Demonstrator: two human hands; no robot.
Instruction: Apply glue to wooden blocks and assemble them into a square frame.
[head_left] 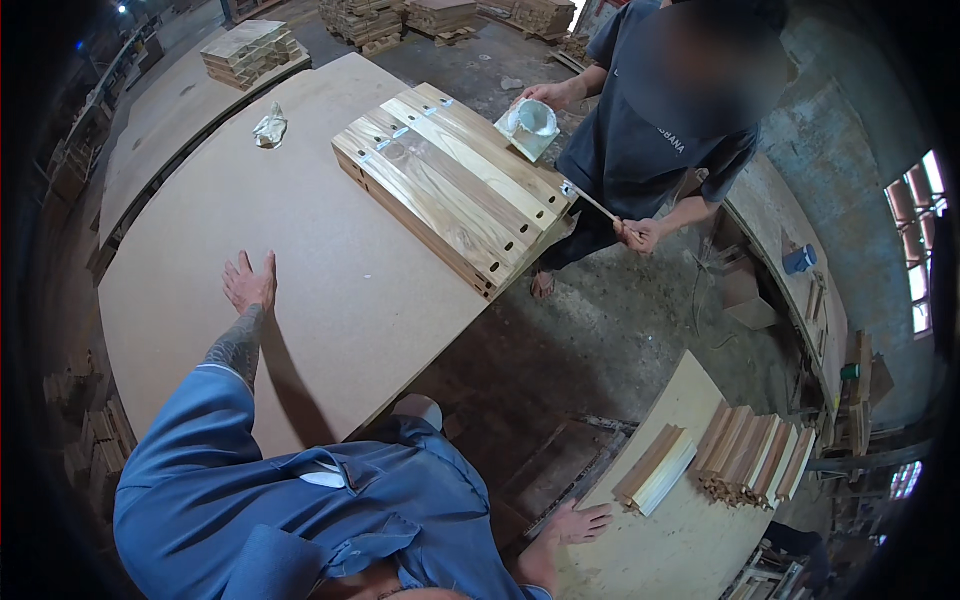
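My left hand (250,282) rests on the large tan board table (330,330), fingers apart and nothing in it. At the lower right my right hand (583,522) lies flat on a smaller pale board (640,550), empty too, its fingertips just left of a few wooden strips (655,468). Wooden panels (440,180) are stacked at the table's far right edge. Dark slots run along their near right end, and white smears mark the slots at the far left end. Across from me a person holds a whitish pot (533,125) and a thin brush-like stick (595,204).
A crumpled pale cloth (270,128) lies on the table's far part. More strips (750,455) are piled right of my right hand. Behind are a stack of wood pieces (252,55) and pallets of timber (362,22). A blue can (799,260) sits on the right bench.
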